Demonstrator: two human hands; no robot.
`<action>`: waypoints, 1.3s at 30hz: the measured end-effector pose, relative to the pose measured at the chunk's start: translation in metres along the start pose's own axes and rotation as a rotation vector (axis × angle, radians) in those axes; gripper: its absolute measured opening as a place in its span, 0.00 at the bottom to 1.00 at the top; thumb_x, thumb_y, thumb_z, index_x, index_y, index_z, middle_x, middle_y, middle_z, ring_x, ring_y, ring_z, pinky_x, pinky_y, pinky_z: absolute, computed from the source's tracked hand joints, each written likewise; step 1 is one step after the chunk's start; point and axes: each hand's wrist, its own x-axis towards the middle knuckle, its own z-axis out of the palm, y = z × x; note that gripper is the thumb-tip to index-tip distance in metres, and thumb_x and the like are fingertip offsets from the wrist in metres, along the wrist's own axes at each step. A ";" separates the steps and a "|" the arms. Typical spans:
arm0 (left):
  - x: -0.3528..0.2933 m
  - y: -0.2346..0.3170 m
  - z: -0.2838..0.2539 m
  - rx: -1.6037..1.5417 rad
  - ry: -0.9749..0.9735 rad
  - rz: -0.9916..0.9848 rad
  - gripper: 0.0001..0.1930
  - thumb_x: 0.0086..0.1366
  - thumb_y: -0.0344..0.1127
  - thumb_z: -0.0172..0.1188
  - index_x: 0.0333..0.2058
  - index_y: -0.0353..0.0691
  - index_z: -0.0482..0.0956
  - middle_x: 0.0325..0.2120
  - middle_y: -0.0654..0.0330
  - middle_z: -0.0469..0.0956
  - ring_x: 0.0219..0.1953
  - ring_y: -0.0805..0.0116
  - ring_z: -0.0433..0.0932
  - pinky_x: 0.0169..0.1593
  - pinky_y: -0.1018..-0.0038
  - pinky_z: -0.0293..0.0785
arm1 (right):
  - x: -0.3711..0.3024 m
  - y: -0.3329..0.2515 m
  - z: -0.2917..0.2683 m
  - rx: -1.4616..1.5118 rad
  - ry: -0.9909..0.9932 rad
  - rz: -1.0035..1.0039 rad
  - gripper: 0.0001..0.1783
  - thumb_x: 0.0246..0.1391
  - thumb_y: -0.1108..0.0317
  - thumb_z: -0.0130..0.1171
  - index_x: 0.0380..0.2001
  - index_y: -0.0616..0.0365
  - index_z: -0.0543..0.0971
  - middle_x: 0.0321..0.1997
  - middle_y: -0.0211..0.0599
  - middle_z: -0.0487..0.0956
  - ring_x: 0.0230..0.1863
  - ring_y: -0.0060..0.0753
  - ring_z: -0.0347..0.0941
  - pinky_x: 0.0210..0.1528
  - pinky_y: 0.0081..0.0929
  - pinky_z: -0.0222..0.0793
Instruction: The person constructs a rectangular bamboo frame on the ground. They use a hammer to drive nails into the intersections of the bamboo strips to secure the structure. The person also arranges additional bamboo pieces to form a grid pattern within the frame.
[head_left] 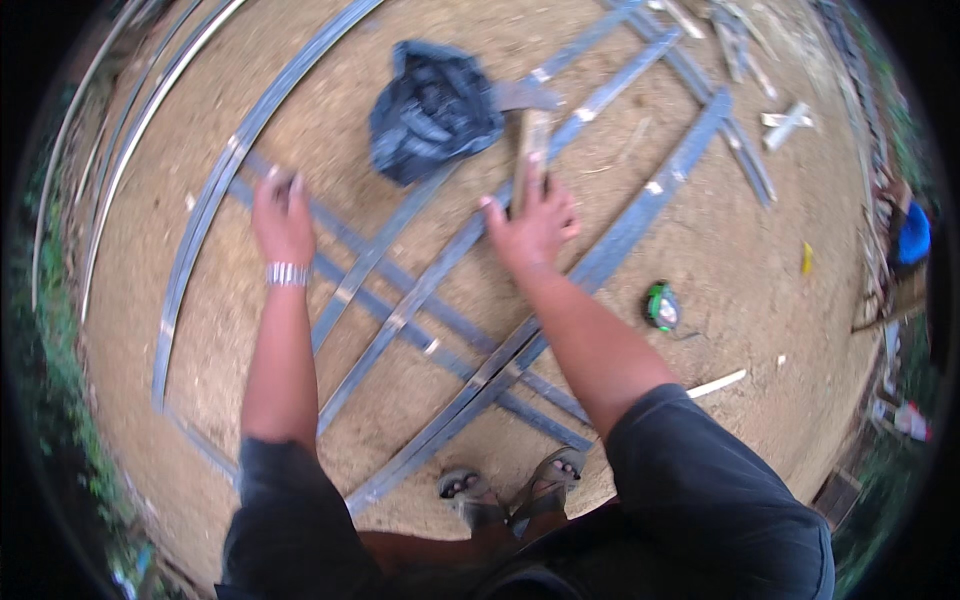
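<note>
My left hand (283,218), with a metal watch band at the wrist, is held over the metal strips at left. Its fingers are pinched together; something dark shows at the tips, too small to name. My right hand (537,218) is at the lower end of a wooden-handled tool (533,140) with a flat metal head, a hammer or hatchet. Thumb and forefinger are spread on either side of the handle; the other fingers are loosely bent. A black plastic bag (435,115) stands open beside the tool head. Beneath lies a lattice of crossed grey metal strips (425,285).
A green and black tape measure or similar round device (661,306) lies at right on the dirt. Nearby are a pale stick (718,383) and a yellow scrap (807,258). Metal offcuts (785,125) lie far right. Another person in blue (912,235) is at the right edge.
</note>
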 end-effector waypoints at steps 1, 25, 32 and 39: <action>-0.030 -0.011 -0.007 -0.101 -0.030 -0.183 0.12 0.69 0.33 0.63 0.45 0.31 0.80 0.40 0.55 0.82 0.41 0.66 0.81 0.48 0.68 0.78 | -0.001 -0.006 -0.001 -0.015 -0.021 -0.005 0.50 0.55 0.35 0.60 0.76 0.32 0.54 0.76 0.53 0.55 0.77 0.59 0.45 0.73 0.66 0.31; -0.195 0.025 0.027 -0.123 -0.130 -0.061 0.07 0.71 0.35 0.60 0.40 0.36 0.79 0.32 0.57 0.81 0.34 0.67 0.79 0.42 0.70 0.75 | 0.006 0.011 -0.019 0.393 -0.031 0.038 0.42 0.62 0.55 0.61 0.75 0.46 0.57 0.62 0.57 0.67 0.65 0.58 0.64 0.70 0.58 0.54; -0.184 0.023 -0.003 -0.339 0.015 -0.357 0.06 0.71 0.33 0.60 0.38 0.36 0.77 0.32 0.60 0.79 0.35 0.73 0.77 0.41 0.74 0.74 | -0.019 0.148 -0.113 0.356 0.260 0.128 0.39 0.64 0.61 0.59 0.74 0.57 0.58 0.66 0.58 0.68 0.64 0.58 0.69 0.67 0.48 0.65; -0.190 0.100 0.046 -0.201 -0.317 0.273 0.04 0.68 0.28 0.59 0.40 0.35 0.77 0.37 0.53 0.81 0.41 0.56 0.80 0.47 0.65 0.75 | -0.043 0.388 -0.149 -0.052 0.355 0.286 0.40 0.63 0.62 0.60 0.74 0.56 0.57 0.63 0.63 0.69 0.61 0.64 0.70 0.63 0.48 0.67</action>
